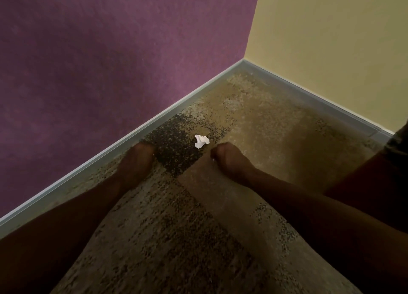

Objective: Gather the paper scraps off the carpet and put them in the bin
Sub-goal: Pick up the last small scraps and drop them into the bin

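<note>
Head view: the camera looked down into a room corner. A purple wall (99,62) filled the left and far-left part, a yellowish wall (342,46) stood on the right, and a grey skirting board (132,130) ran along the foot of both walls and met in the far corner.

The carpet (254,121) was beige w/ dark speckled patches. One crumpled white paper scrap (201,141) lay on it, at the edge of the darkest patch, near the purple wall's skirting board but not touching it.

Both forearms reached from the near side toward the scrap. The left hand (138,159) was low, just beside the skirting board, left of the scrap and a bit nearer to the camera. Its fingers pointed away and down, so I cannot tell if it was open or closed, or if it held sth. The right hand (229,159) was right of the scrap, also a bit nearer, not touching it. Its fingers were curled in, approx. like a fist. A tiny white spot showed at its left edge; it was too small to say if this was paper in the hand.

The scrap lay between the two hands, slightly farther. At the right edge a dark leg or garment (379,179) came into view, blurred.
</note>
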Motion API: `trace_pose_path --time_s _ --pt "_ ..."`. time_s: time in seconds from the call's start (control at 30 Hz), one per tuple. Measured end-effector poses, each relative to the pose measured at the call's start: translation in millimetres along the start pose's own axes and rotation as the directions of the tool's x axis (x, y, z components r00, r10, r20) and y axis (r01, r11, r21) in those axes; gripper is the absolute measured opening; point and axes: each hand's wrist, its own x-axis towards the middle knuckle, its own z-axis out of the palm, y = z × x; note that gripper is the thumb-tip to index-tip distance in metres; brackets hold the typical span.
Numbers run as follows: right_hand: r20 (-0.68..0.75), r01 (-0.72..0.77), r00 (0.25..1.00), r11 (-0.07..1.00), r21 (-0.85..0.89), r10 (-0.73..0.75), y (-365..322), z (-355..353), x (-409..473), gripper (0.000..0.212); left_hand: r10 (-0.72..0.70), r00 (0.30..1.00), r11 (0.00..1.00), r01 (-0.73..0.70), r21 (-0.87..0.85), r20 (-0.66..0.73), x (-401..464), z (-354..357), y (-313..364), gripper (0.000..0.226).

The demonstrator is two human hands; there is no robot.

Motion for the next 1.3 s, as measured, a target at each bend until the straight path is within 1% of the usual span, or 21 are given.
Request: trace_pose_path --time_s 0.07,0.1,0.13,0.2,0.27,0.3,0.37,0.43,0.53,0.63,0.77,0.83,0.93,1.0,1.1,1.2,1.3 --pt "-0.057 -0.050 0.997 0.996 0.079 0.055 -0.5 -5.5 18.6 0.027 -0.036 0.999 0.999 0.036 0.006 -0.018 1.2 -1.0 5.0 0.011" --pt "-0.091 -0.054 0.994 0.994 0.100 0.063 -1.0 -8.8 27.6 0.029 -0.071 0.997 0.997 0.070 -0.028 -0.040 1.8 1.0 4.8 0.011" --pt "-0.094 -0.052 0.994 0.993 0.104 0.062 -2.3 -12.9 36.0 0.034 -0.123 0.990 0.988 0.115 -0.105 -0.067 1.9 2.0 5.4 0.011" --pt "-0.020 -0.062 0.998 0.994 0.092 0.064 -7.4 -20.0 50.0 0.050 -0.213 0.969 0.939 0.167 -0.300 -0.128 0.4 4.5 8.5 0.011" --pt "0.136 -0.095 0.987 0.994 0.056 0.087 -13.6 -20.2 61.3 0.057 -0.279 0.946 0.888 0.189 -0.419 -0.165 -1.6 5.5 16.9 0.012" --pt "0.205 -0.096 0.975 0.995 0.023 0.089 -14.3 -15.8 65.8 0.054 -0.305 0.937 0.871 0.203 -0.447 -0.170 -1.8 6.9 20.2 0.012" --pt "0.288 -0.100 0.951 0.994 -0.051 0.111 -16.4 -5.8 67.8 0.036 -0.325 0.925 0.865 0.208 -0.457 -0.195 -1.7 9.9 25.0 0.014" --pt "0.240 -0.135 0.960 0.990 -0.052 0.143 -14.6 1.3 63.2 0.026 -0.329 0.911 0.877 0.199 -0.437 -0.247 -1.2 11.1 28.5 0.014" --pt "0.166 -0.169 0.971 0.985 -0.025 0.171 -11.6 -1.0 51.4 0.025 -0.366 0.876 0.884 0.222 -0.411 -0.313 -0.4 8.1 34.5 0.015" --pt "0.143 -0.184 0.972 0.982 -0.038 0.187 -11.0 -10.5 40.9 0.026 -0.369 0.876 0.879 0.220 -0.423 -0.311 3.6 -2.6 41.5 0.020" --pt "0.161 -0.140 0.976 0.988 -0.059 0.148 -19.9 -42.5 33.4 0.019 -0.401 0.885 0.830 0.243 -0.502 -0.235 14.1 -30.2 65.9 0.020" --pt "0.196 -0.105 0.973 0.989 -0.100 0.123 -30.0 -68.9 30.4 0.018 -0.370 0.900 0.840 0.218 -0.497 -0.230 20.4 -45.3 78.3 0.020" --pt "0.283 -0.036 0.955 0.979 -0.201 0.093 -46.7 -110.0 24.3 0.018 -0.255 0.926 0.878 0.100 -0.468 -0.279 29.9 -70.0 99.2 0.027" --pt "0.303 -0.007 0.950 0.974 -0.228 0.078 -57.5 -139.2 17.0 0.022 -0.235 0.930 0.877 0.077 -0.473 -0.284 38.4 -85.7 114.9 0.029" --pt "0.240 0.005 0.970 0.976 -0.217 0.048 -72.4 -186.0 0.3 0.023 -0.247 0.929 0.875 0.091 -0.475 -0.276 48.7 -104.8 142.4 0.034" --pt "0.164 -0.021 0.985 0.981 -0.191 0.053 -84.2 -232.1 -24.2 0.023 -0.270 0.929 0.843 0.100 -0.529 -0.255 56.8 -127.2 180.9 0.033" --pt "0.095 -0.053 0.993 0.991 -0.123 0.065 -93.1 -277.6 -55.9 0.021 -0.220 0.951 0.819 0.060 -0.571 -0.216 63.0 -155.7 230.3 0.030"
